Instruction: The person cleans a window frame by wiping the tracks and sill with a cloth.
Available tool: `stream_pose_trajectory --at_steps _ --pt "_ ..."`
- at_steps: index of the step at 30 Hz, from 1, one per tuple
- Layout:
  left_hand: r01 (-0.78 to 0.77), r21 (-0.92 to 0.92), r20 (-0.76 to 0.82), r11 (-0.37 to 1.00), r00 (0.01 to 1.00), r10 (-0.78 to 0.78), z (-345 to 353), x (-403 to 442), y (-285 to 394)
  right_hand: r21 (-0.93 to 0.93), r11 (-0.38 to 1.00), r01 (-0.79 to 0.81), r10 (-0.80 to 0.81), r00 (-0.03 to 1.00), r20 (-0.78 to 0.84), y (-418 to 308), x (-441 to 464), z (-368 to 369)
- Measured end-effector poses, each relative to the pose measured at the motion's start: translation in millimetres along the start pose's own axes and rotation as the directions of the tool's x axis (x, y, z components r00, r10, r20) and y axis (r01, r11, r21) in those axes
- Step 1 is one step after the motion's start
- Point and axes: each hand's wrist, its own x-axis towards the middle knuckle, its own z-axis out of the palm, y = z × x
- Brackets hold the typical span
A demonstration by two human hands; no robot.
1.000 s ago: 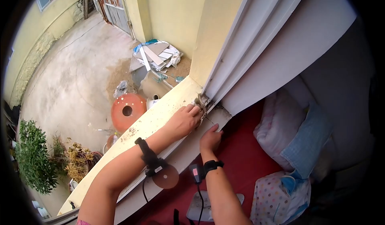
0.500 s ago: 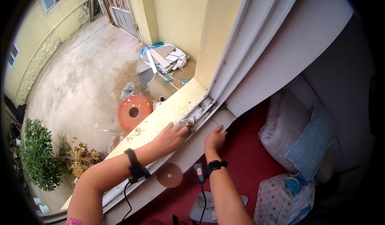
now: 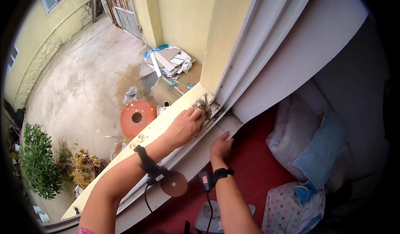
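Observation:
My left hand point(image 3: 185, 126) reaches over the window track point(image 3: 171, 158) and is closed on a crumpled, dirt-stained rag point(image 3: 202, 106). The rag is at the track's far end, against the pale outer sill point(image 3: 168, 121). Dark grime point(image 3: 214, 107) shows in the track corner beside it. My right hand point(image 3: 221, 146) rests at the edge of the inner sill point(image 3: 200, 155), its thumb apart from the fingers and nothing visible in it. Some of its fingertips are hidden.
Below, outside, lie an orange round object point(image 3: 138, 118), a pile of boards point(image 3: 166, 61) and a green plant point(image 3: 35, 163). Inside, a red surface point(image 3: 246, 167) holds a pillow point(image 3: 291, 130), a dotted cloth point(image 3: 293, 205) and a tray point(image 3: 204, 215). Cables hang from both wrist straps.
My left hand has moved up along the track, away from me, bringing the rag to the corner and partly onto the outer sill. My right hand has stayed nearly in place.

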Motion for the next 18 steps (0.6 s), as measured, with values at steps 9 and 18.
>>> stream_pose_trajectory --at_steps 9,18 --pt "-0.205 -0.149 0.414 0.967 0.875 0.249 -40.8 -136.5 -31.2 -0.027 0.999 -0.026 0.027 0.999 0.03 -5.6 -0.2 -3.7" --pt "-0.201 -0.058 0.193 0.978 0.959 0.208 30.8 -49.8 -28.1 -0.036 0.999 -0.034 0.035 0.998 0.047 -2.8 3.5 -3.3"
